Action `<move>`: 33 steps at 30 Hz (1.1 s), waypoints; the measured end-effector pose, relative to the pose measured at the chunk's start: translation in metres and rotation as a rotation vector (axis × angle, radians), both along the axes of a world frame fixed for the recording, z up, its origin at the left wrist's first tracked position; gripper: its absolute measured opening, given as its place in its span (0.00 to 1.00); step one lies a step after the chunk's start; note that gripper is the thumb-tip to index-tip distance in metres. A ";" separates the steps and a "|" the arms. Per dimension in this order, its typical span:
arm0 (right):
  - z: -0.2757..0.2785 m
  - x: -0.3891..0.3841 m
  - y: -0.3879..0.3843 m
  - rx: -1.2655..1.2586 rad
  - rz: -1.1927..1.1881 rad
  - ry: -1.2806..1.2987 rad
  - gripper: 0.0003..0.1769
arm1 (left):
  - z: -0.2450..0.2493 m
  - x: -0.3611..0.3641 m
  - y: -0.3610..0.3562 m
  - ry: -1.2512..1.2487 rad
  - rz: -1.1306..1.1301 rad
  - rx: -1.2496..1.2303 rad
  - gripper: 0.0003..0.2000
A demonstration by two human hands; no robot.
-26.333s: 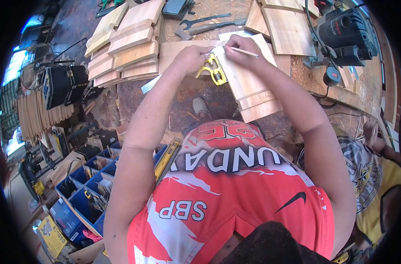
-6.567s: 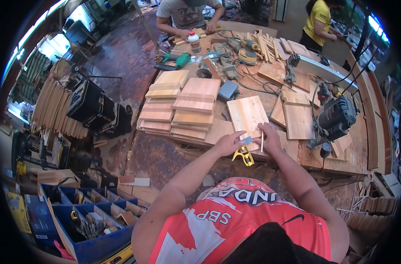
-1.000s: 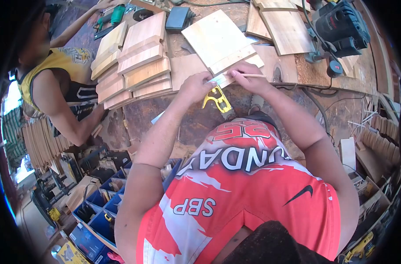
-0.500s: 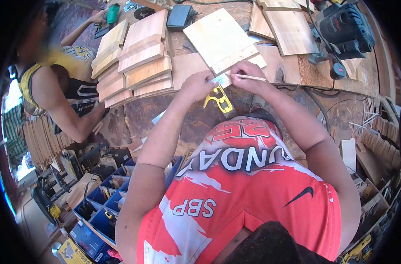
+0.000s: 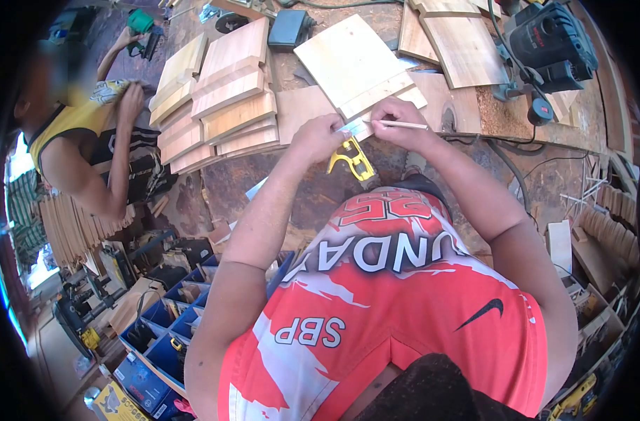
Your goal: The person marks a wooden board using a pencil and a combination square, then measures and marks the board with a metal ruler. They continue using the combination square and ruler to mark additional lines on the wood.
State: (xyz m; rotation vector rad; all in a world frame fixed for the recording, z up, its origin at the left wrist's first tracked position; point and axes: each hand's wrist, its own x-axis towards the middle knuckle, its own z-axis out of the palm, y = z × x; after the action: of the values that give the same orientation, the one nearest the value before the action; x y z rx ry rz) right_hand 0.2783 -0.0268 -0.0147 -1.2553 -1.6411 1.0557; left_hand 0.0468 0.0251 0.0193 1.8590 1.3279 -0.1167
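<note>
Left hand (image 5: 318, 137): clamped on a combination square (image 5: 351, 158), pressing it to the near edge of a wooden panel (image 5: 348, 59). The yellow stock hangs off the bench edge towards the person.

Right hand (image 5: 398, 123): pinched shut on a pencil (image 5: 406, 125) that lies nearly level, its tip pointing at the square's blade. The two hands sit close side by side at the panel's near edge, not clasped together.

Surface: workbench (image 5: 474, 116), worn and dusted with sawdust, crowded with cut boards. The panel lies flat on it, running from the hands away towards the far side.

- Left of the hands: stack of panels (image 5: 221, 91), several layers fanned out.
- Right of the hands: black router (image 5: 553, 43), with its cord trailing over the bench.

Room: an open workshop with a stained, dark floor (image 5: 313, 189). A co-worker (image 5: 88, 151) in a yellow and black vest stands at the bench's left end. Wooden slats (image 5: 70, 228) lean in a row behind.

Containers: a blue compartment tray (image 5: 167, 326) at lower left, on the floor beside the person. Its cells hold small hand tools, too small to tell apart.
</note>
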 end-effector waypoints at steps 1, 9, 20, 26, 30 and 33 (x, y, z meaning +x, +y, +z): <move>0.000 0.000 -0.001 0.002 -0.001 0.001 0.08 | 0.001 0.000 0.000 0.001 0.008 -0.015 0.15; -0.015 -0.003 -0.001 -0.008 -0.081 -0.067 0.08 | -0.013 -0.003 -0.001 -0.033 -0.010 0.054 0.13; 0.003 -0.006 0.003 -0.017 -0.076 -0.079 0.07 | -0.013 -0.005 0.004 -0.001 -0.078 0.104 0.15; 0.003 -0.002 0.001 -0.092 -0.135 -0.007 0.07 | -0.016 -0.005 0.007 -0.008 -0.123 0.106 0.16; 0.005 -0.002 -0.001 -0.106 -0.127 0.013 0.07 | -0.008 -0.006 0.004 -0.011 -0.105 0.088 0.17; 0.005 -0.001 0.000 -0.113 -0.125 0.028 0.07 | -0.011 -0.005 0.003 -0.024 -0.093 0.078 0.17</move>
State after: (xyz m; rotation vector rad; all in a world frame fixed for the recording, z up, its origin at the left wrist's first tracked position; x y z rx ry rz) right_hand 0.2771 -0.0273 -0.0095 -1.3922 -1.4795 1.0965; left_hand 0.0415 0.0286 0.0082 1.9820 1.2460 -0.0919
